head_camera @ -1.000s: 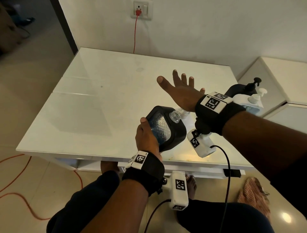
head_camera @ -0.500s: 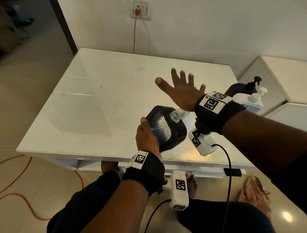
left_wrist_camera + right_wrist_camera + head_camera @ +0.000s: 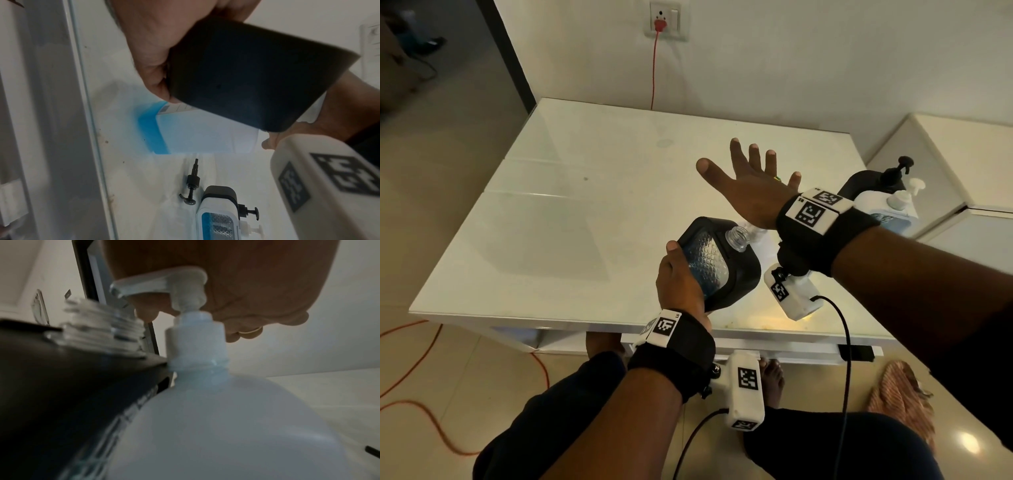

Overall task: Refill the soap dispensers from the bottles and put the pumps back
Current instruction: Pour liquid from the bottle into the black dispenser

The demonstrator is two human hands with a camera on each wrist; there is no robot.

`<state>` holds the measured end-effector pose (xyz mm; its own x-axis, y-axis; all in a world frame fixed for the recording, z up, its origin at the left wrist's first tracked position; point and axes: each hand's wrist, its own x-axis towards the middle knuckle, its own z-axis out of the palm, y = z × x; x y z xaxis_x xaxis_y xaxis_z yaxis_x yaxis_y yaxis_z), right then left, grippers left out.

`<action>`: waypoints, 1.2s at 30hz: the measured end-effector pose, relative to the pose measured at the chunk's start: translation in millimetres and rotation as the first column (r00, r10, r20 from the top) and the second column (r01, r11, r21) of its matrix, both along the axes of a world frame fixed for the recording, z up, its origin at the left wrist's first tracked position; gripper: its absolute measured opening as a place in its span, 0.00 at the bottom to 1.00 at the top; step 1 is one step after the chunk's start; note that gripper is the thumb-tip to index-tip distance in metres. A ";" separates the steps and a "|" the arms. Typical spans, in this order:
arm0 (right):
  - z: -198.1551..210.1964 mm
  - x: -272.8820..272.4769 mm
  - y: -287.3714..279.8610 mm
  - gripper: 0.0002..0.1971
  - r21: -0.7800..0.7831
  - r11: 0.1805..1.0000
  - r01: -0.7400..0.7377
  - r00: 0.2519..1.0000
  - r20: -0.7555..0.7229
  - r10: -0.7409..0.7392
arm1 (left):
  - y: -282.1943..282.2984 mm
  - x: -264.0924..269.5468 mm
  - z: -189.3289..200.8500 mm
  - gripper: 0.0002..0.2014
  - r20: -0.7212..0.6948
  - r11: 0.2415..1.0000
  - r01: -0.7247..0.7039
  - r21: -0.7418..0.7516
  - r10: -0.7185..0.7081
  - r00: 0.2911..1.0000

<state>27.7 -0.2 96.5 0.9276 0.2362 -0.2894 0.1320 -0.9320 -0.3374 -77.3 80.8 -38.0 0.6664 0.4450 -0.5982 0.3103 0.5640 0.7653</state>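
- On your far left, an orange cable [image 3: 421, 387] loops over the tiled floor; the white table [image 3: 571, 212] is bare glass from its left edge to the middle.
- Your left hand [image 3: 681, 284] wraps its grip around the black dispenser [image 3: 717, 263], tilted at the near edge, neck uncapped.
- Your right hand [image 3: 753, 192] lies palm-down on the white pump [image 3: 162, 283] of the refill bottle [image 3: 226, 426], fingers spread straight, gripping nothing.
- A loose black pump [image 3: 192, 183] lies beside two more dispensers [image 3: 883, 202] near the right edge; a white cabinet [image 3: 962, 164] stands beyond.
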 end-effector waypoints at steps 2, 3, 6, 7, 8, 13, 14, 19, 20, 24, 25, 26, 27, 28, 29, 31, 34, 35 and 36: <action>-2.0 -1.0 -1.8 0.53 0.002 1.000 0.006 1.000 0.001 -0.006 | -1.0 -0.2 -0.7 0.33 0.012 1.000 -0.002 0.004 0.002 1.000; -2.5 -1.4 -1.9 0.53 0.001 1.000 0.005 1.000 0.000 -0.005 | -0.9 -0.2 -1.6 0.33 0.012 1.000 -0.006 0.002 0.006 1.000; -1.7 -1.9 0.0 0.53 -0.008 1.000 -0.006 1.000 -0.006 0.006 | -0.5 -0.2 -3.3 0.33 0.009 1.000 -0.004 -0.002 0.004 1.000; -1.1 -1.9 0.6 0.52 -0.008 1.000 -0.009 1.000 -0.011 0.009 | -0.2 -0.3 -3.4 0.33 0.008 1.000 -0.004 -0.007 0.004 1.000; -0.6 -1.6 1.6 0.52 -0.004 1.000 -0.011 1.000 -0.012 0.011 | 0.2 -0.6 -3.3 0.33 0.007 1.000 -0.005 -0.010 0.005 1.000; 2.7 0.2 2.9 0.51 -0.003 1.000 -0.014 1.000 0.008 0.014 | 1.3 0.5 -1.8 0.34 0.003 1.000 -0.004 -0.011 0.004 1.000; 1.7 -0.1 2.1 0.52 -0.007 1.000 -0.015 1.000 0.011 0.015 | 1.3 0.4 -1.5 0.34 0.002 1.000 -0.006 -0.008 0.006 1.000; -3.6 -2.5 0.2 0.54 -0.040 0.999 -0.022 0.999 0.034 0.023 | 1.7 0.6 1.4 0.34 0.009 1.000 -0.004 -0.004 0.005 1.000; -3.8 -2.4 0.8 0.54 -0.038 0.999 -0.025 0.999 0.030 0.026 | 1.7 -0.3 2.4 0.34 0.012 1.000 -0.013 -0.005 0.013 1.000; 1.1 -1.6 1.2 0.53 -0.020 0.999 -0.026 1.000 -0.005 0.026 | 1.2 -4.2 7.0 0.33 0.032 1.000 -0.015 -0.022 0.016 0.999; 2.3 -0.8 1.3 0.52 -0.017 1.000 -0.024 1.000 0.000 0.024 | 1.6 -4.3 8.3 0.33 0.027 1.000 -0.018 -0.020 0.019 0.999; 3.5 -0.1 2.0 0.52 -0.018 1.000 -0.023 1.000 0.006 0.023 | 2.2 -3.9 9.0 0.33 0.022 1.000 -0.024 -0.015 0.024 0.999; 4.2 0.4 2.3 0.52 -0.020 1.000 -0.021 1.000 0.010 0.021 | 2.7 -3.1 9.2 0.34 0.016 1.000 -0.025 -0.010 0.025 1.000; 4.4 0.0 2.4 0.52 -0.021 1.000 -0.017 1.000 0.009 0.017 | 2.4 -2.5 9.0 0.34 0.016 1.000 -0.023 -0.005 0.023 1.000; 3.8 -0.6 2.4 0.52 -0.016 1.000 -0.011 1.000 0.006 0.011 | 2.2 -2.3 7.5 0.34 0.016 1.000 -0.021 -0.006 0.021 1.000; 2.0 -1.3 1.6 0.53 -0.006 1.000 -0.002 1.000 -0.003 0.002 | 0.8 -2.3 5.2 0.33 0.025 1.000 -0.023 -0.020 0.023 0.999; 0.6 -1.8 0.6 0.53 -0.002 1.000 0.006 1.000 -0.008 -0.006 | -0.7 -2.1 4.6 0.34 0.035 0.999 -0.028 -0.034 0.029 0.999; 0.2 -2.1 0.5 0.54 0.000 1.000 0.008 1.000 -0.013 -0.008 | -0.5 -1.9 4.8 0.34 0.034 0.999 -0.029 -0.038 0.031 0.999; 0.3 -2.7 0.0 0.54 0.003 1.000 0.011 1.000 -0.021 -0.011 | -0.7 -2.0 5.5 0.34 0.036 0.999 -0.029 -0.040 0.031 0.999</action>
<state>25.0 -0.2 96.8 0.9238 0.2268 -0.3084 0.1144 -0.9323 -0.3431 -79.3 80.1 -32.5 0.6750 0.4415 -0.5911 0.2647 0.6029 0.7526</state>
